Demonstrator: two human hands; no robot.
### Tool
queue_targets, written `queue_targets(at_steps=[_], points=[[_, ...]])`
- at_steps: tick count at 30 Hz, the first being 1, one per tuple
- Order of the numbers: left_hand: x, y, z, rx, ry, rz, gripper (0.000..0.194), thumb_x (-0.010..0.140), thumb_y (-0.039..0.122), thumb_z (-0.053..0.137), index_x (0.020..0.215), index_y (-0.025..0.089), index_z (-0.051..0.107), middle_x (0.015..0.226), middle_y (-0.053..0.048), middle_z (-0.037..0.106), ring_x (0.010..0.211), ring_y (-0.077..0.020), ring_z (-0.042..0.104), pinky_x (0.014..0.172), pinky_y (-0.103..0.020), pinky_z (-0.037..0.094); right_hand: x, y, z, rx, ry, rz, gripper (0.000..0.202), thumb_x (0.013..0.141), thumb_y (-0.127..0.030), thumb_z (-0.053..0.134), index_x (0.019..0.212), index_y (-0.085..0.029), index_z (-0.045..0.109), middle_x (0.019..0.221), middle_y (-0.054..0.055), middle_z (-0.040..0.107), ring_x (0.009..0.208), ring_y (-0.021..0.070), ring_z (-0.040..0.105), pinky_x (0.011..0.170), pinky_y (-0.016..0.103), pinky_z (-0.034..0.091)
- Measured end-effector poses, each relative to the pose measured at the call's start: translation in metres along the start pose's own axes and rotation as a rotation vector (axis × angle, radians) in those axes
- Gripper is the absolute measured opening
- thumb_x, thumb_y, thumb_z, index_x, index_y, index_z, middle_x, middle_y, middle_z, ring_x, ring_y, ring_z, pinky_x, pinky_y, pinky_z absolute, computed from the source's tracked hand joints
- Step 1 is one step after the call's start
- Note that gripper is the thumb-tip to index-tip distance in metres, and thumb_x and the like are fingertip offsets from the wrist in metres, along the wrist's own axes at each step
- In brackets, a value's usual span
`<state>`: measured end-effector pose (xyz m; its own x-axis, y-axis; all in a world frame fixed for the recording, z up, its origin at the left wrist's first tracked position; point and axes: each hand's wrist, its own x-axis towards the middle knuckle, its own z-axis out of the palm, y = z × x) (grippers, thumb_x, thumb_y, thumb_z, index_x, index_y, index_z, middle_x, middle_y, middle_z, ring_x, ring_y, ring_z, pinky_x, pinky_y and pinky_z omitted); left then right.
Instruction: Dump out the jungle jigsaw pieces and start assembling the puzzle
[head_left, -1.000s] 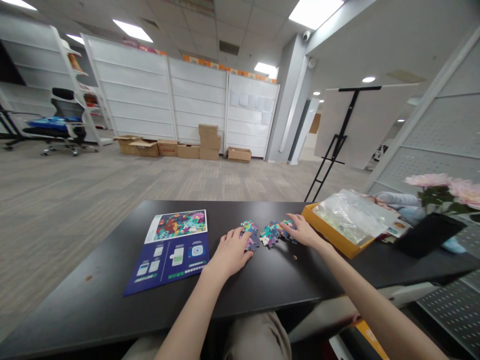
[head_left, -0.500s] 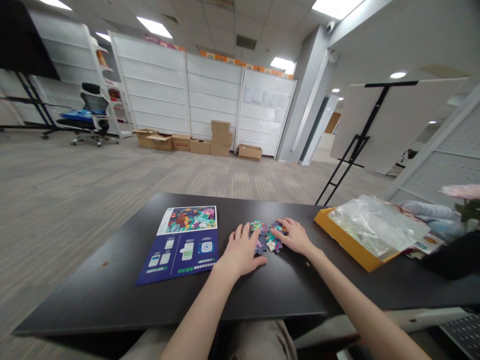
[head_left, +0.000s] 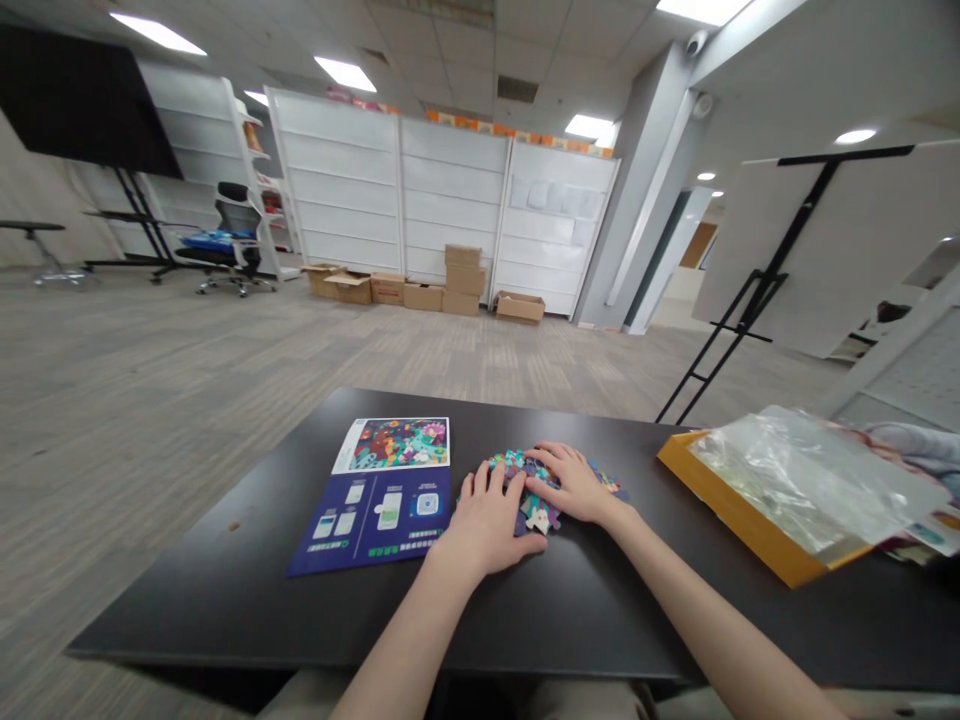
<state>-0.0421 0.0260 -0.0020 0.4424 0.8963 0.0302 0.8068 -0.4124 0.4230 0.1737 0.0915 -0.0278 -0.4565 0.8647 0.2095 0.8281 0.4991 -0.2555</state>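
A heap of colourful jigsaw puzzle pieces (head_left: 537,516) lies on the black table (head_left: 225,590), partly covered by both hands. My left hand (head_left: 491,520) rests palm down over the left side of the heap, its fingers spread and its thumb pointing right. On the upper right of the heap lies my right hand (head_left: 571,482), also flat with the fingers stretched out. Some pieces show between the hands and past the right fingers; those under the palms are hidden. Left of my left hand is a printed sheet (head_left: 367,500) with a colourful picture and a dark blue instruction half.
At the table's right stands a yellow box (head_left: 739,510) with clear plastic wrapping (head_left: 795,485) in it. Behind it is a board on a black easel (head_left: 757,290). Cardboard boxes (head_left: 424,297) line the white shelving across the floor.
The view has turned left. My hands are closer together, and the puzzle pieces lie spread wider, with some now showing to the right of my right hand.
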Motion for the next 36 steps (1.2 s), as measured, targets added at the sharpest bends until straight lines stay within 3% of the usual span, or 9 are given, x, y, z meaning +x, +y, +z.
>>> queue_targets(at_steps=[7, 15, 28, 33, 36], points=[[0.001, 0.002, 0.0, 0.012, -0.018, -0.018, 0.086, 0.08, 0.061, 0.069, 0.151, 0.019, 0.045, 0.163, -0.02, 0.035, 0.153, -0.047, 0.021, 0.121, -0.066, 0.02, -0.004, 0.002, -0.007, 0.04, -0.069, -0.064, 0.058, 0.096, -0.063, 0.052, 0.142, -0.028, 0.059, 0.151, 0.014, 0.052, 0.14, 0.0324, 0.046, 0.117, 0.051, 0.035], [-0.006, 0.001, -0.009, 0.044, -0.004, 0.048, 0.069, 0.078, 0.057, 0.075, 0.137, 0.025, 0.056, 0.157, -0.015, 0.045, 0.148, -0.0401, 0.034, 0.12, -0.061, 0.028, -0.012, -0.005, -0.017, 0.023, -0.083, -0.084, 0.056, 0.095, -0.061, 0.055, 0.139, -0.025, 0.06, 0.145, 0.015, 0.055, 0.133, 0.0336, 0.051, 0.112, 0.052, 0.04], [-0.009, 0.002, -0.015, 0.013, -0.006, 0.083, 0.047, 0.084, 0.052, 0.074, 0.122, 0.026, 0.065, 0.141, -0.012, 0.056, 0.136, -0.0362, 0.049, 0.112, -0.054, 0.042, -0.019, -0.018, -0.035, 0.004, -0.089, -0.074, 0.044, 0.091, -0.062, 0.062, 0.105, -0.02, 0.066, 0.115, 0.011, 0.066, 0.105, 0.0286, 0.061, 0.095, 0.042, 0.049], [-0.007, -0.003, -0.018, -0.029, 0.002, 0.087, 0.038, 0.087, 0.049, 0.073, 0.115, 0.025, 0.067, 0.131, -0.01, 0.06, 0.125, -0.0324, 0.058, 0.107, -0.048, 0.047, -0.021, -0.01, -0.035, 0.082, -0.097, -0.082, 0.043, 0.091, -0.061, 0.064, 0.107, -0.021, 0.067, 0.12, 0.011, 0.065, 0.108, 0.0274, 0.062, 0.097, 0.041, 0.049], [-0.007, -0.004, -0.021, -0.048, 0.017, 0.054, 0.048, 0.086, 0.047, 0.073, 0.127, 0.024, 0.062, 0.133, -0.011, 0.059, 0.121, -0.0314, 0.061, 0.105, -0.046, 0.049, -0.022, -0.004, -0.035, 0.105, -0.078, -0.07, 0.044, 0.089, -0.061, 0.067, 0.107, -0.022, 0.068, 0.126, 0.012, 0.064, 0.111, 0.028, 0.062, 0.1, 0.042, 0.048]])
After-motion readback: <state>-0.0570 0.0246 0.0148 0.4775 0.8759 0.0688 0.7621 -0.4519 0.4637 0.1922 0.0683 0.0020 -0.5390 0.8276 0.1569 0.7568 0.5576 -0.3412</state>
